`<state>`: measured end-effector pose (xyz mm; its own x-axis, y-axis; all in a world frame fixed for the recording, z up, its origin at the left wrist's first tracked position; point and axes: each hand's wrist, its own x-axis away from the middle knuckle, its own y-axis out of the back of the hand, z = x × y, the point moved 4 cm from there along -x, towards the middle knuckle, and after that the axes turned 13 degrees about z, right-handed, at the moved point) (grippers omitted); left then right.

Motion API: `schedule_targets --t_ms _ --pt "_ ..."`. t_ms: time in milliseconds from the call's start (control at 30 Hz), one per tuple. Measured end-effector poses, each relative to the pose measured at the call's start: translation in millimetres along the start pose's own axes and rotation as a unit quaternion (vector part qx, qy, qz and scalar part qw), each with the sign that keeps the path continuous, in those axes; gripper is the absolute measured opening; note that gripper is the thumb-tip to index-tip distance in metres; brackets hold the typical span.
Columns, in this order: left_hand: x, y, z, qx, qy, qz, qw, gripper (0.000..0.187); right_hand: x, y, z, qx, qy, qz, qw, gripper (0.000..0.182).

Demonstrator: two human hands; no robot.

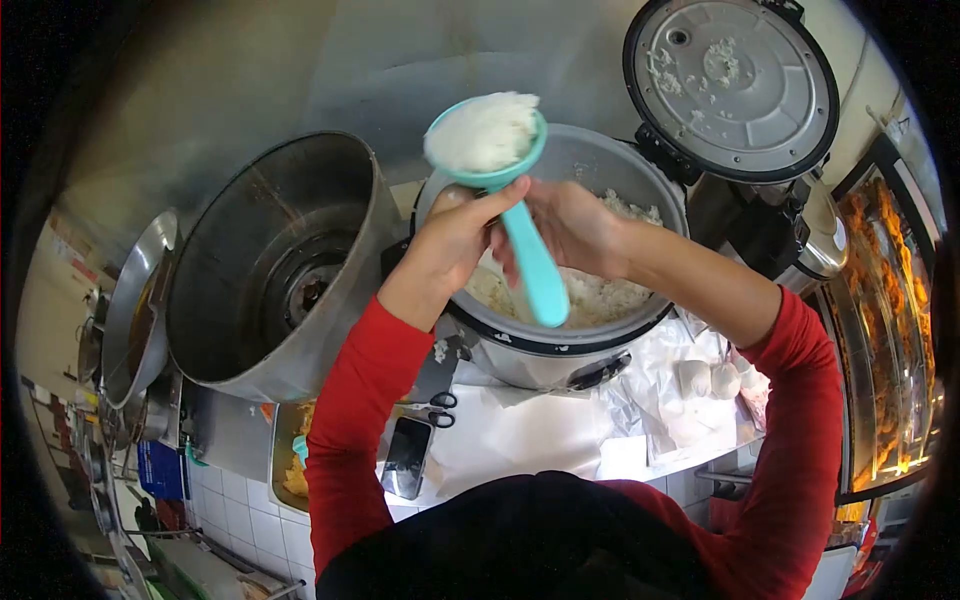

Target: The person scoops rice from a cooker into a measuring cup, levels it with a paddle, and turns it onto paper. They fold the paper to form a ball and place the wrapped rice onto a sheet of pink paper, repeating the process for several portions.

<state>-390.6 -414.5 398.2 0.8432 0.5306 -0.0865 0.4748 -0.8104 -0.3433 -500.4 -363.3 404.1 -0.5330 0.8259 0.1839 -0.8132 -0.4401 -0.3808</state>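
A turquoise ladle (pixel 540 275) is raised over the rice cooker (pixel 520 362), its bowl heaped with white rice (pixel 488 135). My left hand (pixel 443 250) is closed round the ladle's neck, thumb lying across it just below the bowl. Behind the handle, my right hand (pixel 575 225) has its fingers curled, with the fingertips showing on the left side; part of its grip is hidden. More cooked rice (pixel 605 298) lies inside the cooker below both hands. The cooker's lid (pixel 735 90) stands open at the upper right, with grains stuck to it.
A large metal drum (pixel 270 270) stands left of the cooker. On the counter in front lie a phone (pixel 408 458), scissors (pixel 441 410), white paper (pixel 520 435) and several white bundles (pixel 708 379). A lit food display case (pixel 890 320) is at right.
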Motion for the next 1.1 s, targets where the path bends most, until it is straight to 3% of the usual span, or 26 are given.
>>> schedule_targets --t_ms 67,100,200,267,367,467,500,600,667,733,800,900,1000,1100 --pt "9 -2 -3 -0.012 -0.069 -0.127 0.989 0.034 -1 7 1 0.158 -0.018 0.049 0.986 0.041" --pt "12 10 -3 -0.056 -0.074 -0.158 0.983 0.037 -8 24 0 0.217 -0.077 0.114 0.966 0.042" --pt "18 30 -13 -0.130 -0.103 -0.152 0.975 0.036 -44 68 -20 0.428 -0.185 -0.035 0.884 0.051" --pt "22 28 -16 -0.139 -0.071 -0.159 0.975 0.034 -67 85 -49 0.611 -0.150 -0.161 0.760 0.072" --pt "22 21 -19 -0.142 -0.071 -0.163 0.974 0.031 -89 71 -77 0.693 -0.277 -0.144 0.650 0.086" --pt "21 17 -18 -0.105 -0.088 -0.151 0.979 0.024 -94 60 -71 0.619 -0.346 -0.091 0.699 0.080" --pt "24 16 -19 -0.119 -0.056 -0.174 0.976 0.019 -88 45 -53 0.715 -0.325 -0.061 0.617 0.060" --pt "28 33 -13 -0.014 -0.037 -0.102 0.994 0.016 -64 67 -19 0.602 -0.223 -0.136 0.755 0.044" --pt "32 42 -10 0.063 -0.014 -0.077 0.995 0.013 -39 82 10 0.664 -0.224 -0.122 0.703 0.041" --pt "31 56 -7 0.098 -0.013 -0.051 0.994 0.011 20 65 39 0.524 -0.122 -0.202 0.819 0.038" --pt "25 61 -4 0.120 -0.020 -0.049 0.991 0.011 54 56 55 0.423 -0.021 -0.270 0.865 0.031" --pt "10 53 4 0.145 -0.031 -0.051 0.988 0.011 73 13 53 0.517 0.105 -0.256 0.810 0.030" --pt "-5 31 9 0.123 -0.029 -0.098 0.987 0.010 77 -26 30 0.589 0.127 -0.258 0.755 0.033" --pt "-10 9 4 0.050 -0.040 -0.119 0.991 0.004 85 -29 5 0.566 0.189 -0.264 0.758 0.034"
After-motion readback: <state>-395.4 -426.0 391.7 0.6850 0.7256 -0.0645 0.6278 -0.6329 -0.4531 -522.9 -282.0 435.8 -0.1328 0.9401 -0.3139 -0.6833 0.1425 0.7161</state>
